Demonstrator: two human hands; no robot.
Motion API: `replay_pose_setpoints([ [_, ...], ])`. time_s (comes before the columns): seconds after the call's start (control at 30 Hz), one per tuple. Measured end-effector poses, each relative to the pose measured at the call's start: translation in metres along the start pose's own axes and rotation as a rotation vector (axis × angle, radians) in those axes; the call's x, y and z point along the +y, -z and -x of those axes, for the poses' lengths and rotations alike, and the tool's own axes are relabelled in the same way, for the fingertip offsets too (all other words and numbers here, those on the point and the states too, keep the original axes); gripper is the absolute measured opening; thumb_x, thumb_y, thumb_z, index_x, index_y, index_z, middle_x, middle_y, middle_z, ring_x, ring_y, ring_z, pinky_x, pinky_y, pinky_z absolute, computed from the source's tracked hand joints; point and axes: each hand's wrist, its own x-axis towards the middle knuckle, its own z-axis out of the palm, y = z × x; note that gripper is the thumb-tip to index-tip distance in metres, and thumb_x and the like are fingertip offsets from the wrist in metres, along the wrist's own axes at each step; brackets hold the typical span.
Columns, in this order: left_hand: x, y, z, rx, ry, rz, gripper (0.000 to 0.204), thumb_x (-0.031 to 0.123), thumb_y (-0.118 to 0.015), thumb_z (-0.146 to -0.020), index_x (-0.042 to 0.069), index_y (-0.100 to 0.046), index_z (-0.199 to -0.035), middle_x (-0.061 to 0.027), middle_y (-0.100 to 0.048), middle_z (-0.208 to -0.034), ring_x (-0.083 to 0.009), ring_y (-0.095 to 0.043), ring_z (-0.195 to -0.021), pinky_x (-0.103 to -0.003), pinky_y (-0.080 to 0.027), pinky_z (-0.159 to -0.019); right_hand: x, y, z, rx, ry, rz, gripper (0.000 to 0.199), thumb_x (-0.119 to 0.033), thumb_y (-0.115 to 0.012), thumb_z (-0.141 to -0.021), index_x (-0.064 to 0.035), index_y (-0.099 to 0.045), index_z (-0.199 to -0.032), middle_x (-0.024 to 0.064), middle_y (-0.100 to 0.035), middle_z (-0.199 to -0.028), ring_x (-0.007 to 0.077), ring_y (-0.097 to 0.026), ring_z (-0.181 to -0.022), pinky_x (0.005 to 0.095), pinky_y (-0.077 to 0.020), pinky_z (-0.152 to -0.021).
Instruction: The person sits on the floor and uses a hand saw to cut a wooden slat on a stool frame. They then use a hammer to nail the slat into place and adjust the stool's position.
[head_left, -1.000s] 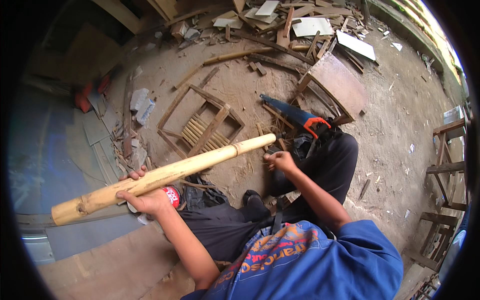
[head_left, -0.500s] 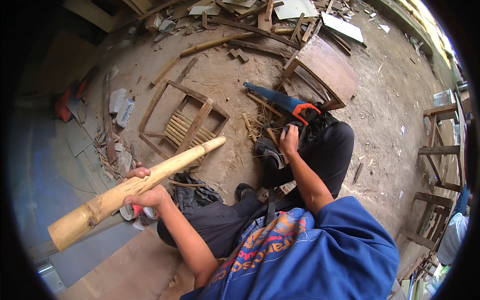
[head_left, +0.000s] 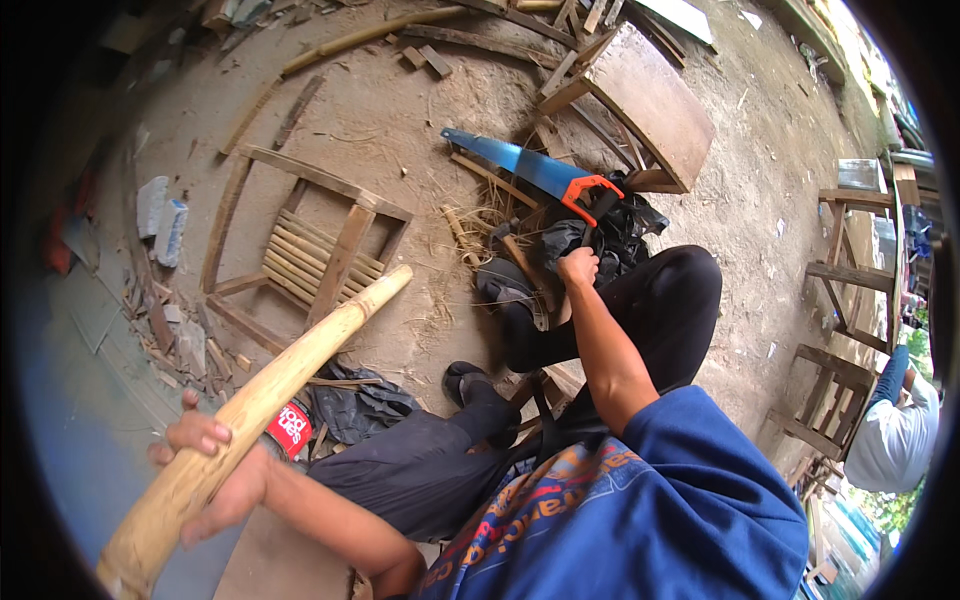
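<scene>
A long pale bamboo pole (head_left: 300, 360) slants across the left side, its thick end near the lower-left edge. My left hand (head_left: 215, 460) is wrapped round its thicker part, fingers on one side and thumb on the other. My right hand (head_left: 578, 268) is closed in a fist above my bent knee. A pale, wood-like end shows under this fist, but I cannot make out what it belongs to. Just beyond lies a handsaw (head_left: 530, 168) with a blue blade and orange-black handle. What looks like a hammer (head_left: 515, 250) lies by my foot.
A wooden frame with bamboo slats (head_left: 320, 250) lies on the dirt floor. Beyond the saw stands a small wooden table (head_left: 650, 95). Black plastic (head_left: 365, 405) and a red container (head_left: 289, 430) are near my left leg. Wooden stools (head_left: 850, 275) and another person (head_left: 895, 440) are at right.
My left hand has moved down and left with the pole, which now tilts more steeply. My right hand is now a tighter fist. The whole view has shifted.
</scene>
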Motion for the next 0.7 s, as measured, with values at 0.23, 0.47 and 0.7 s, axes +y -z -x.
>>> replay_pose_setpoints([
  [0.23, 0.001, 0.014, -0.017, -0.003, 0.045, 0.002, 0.100, 0.098, -0.033, -0.072, 0.006, -0.050, -0.106, -0.0050, -0.047, -0.071, -0.0164, -0.048, -0.063, -0.054, -0.034, -0.100, 0.046, -0.017, 0.026, 0.000, -0.125, 0.064, 0.072, -0.031, -0.080, -0.079, 0.0019, -0.043, -0.131, 0.0188, -0.060, -0.130, 0.0356, -0.062, -0.119, 0.0450, -0.0527, -0.098],
  [0.47, -0.021, -0.039, -0.006, -0.011, 0.050, 0.110, 0.084, 0.089, -0.025, -0.084, 0.012, -0.049, -0.102, -0.0046, -0.051, -0.064, -0.0189, -0.051, -0.059, -0.050, -0.039, -0.097, 0.102, -0.041, -0.034, -0.084, 0.103, -0.019, 0.048, -0.034, -0.083, -0.076, 0.0048, -0.072, -0.102, 0.0210, -0.070, -0.115, 0.0343, -0.067, -0.112, 0.0430, -0.0545, -0.093],
  [0.7, 0.009, -0.033, -0.016, 0.025, 0.057, -0.032, 0.072, 0.069, -0.047, -0.094, 0.001, -0.052, -0.116, -0.0130, -0.059, -0.099, -0.0260, -0.060, -0.096, -0.046, -0.050, -0.090, 0.098, 0.011, 0.027, -0.047, 0.498, -0.390, 0.042, -0.033, -0.060, -0.087, 0.0047, -0.069, -0.102, 0.0284, -0.069, -0.101, 0.0442, -0.067, -0.101, 0.0488, -0.0517, -0.088],
])
